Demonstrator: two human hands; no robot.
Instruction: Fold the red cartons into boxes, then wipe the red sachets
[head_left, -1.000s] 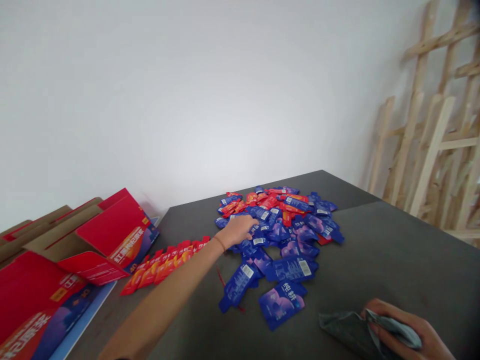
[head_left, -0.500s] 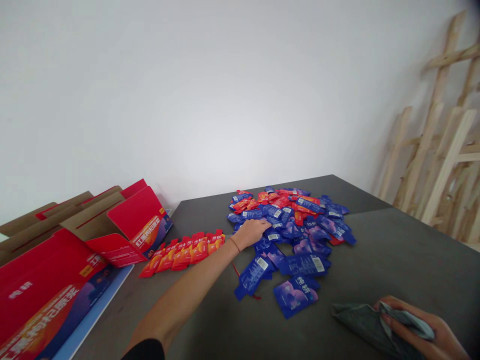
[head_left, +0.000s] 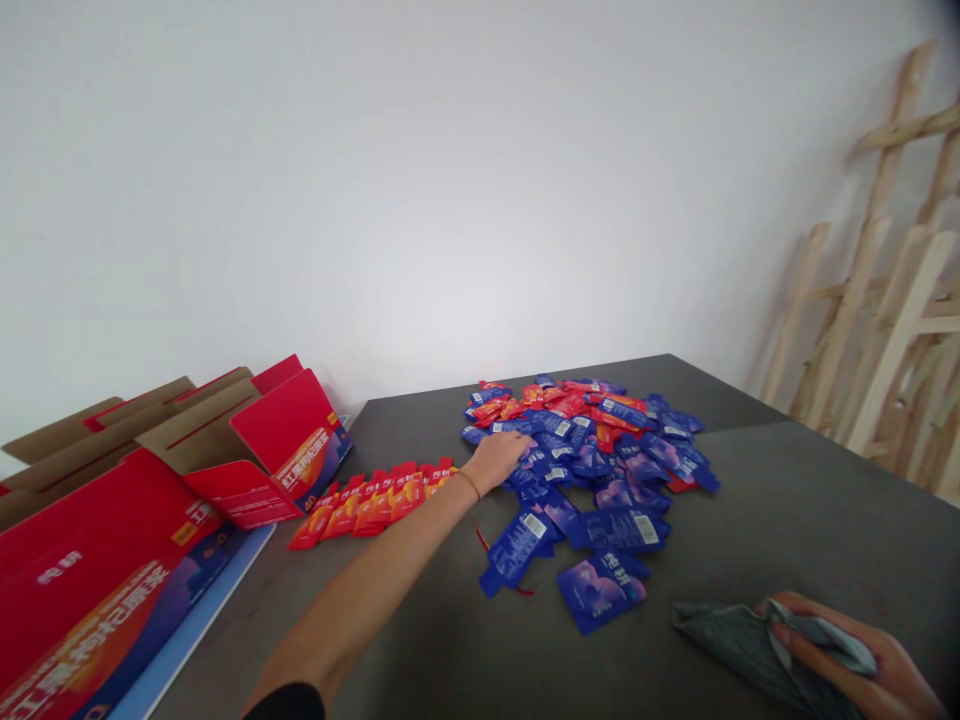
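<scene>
My left hand [head_left: 499, 457] reaches to the near left side of a heap of flat pouches. Its fingers are closed at a blue-purple pouch [head_left: 528, 455] and partly hide it. In my right hand [head_left: 855, 655], low at the right, a crumpled grey-green cloth [head_left: 739, 640] is gripped, its tip trailing on the table. Blue pouches [head_left: 622, 528] lie mostly toward the front of the heap, red-orange ones [head_left: 566, 403] mostly at the back. One blue pouch [head_left: 602, 590] lies face up nearest me. An overlapping row of red-orange pouches [head_left: 386, 498] is left of my forearm.
Open red printed cartons [head_left: 67, 570] with brown insides stand at the left, on a light blue surface [head_left: 202, 610]. The dark tabletop [head_left: 420, 640] runs to a white wall [head_left: 480, 200]. Wooden frames [head_left: 892, 280] lean at the right. A thin red strip [head_left: 481, 538] lies by the front pouches.
My left hand has drawn slightly back and left over the pouches. The whole view has shifted a little; my right hand keeps its grip on the cloth.
</scene>
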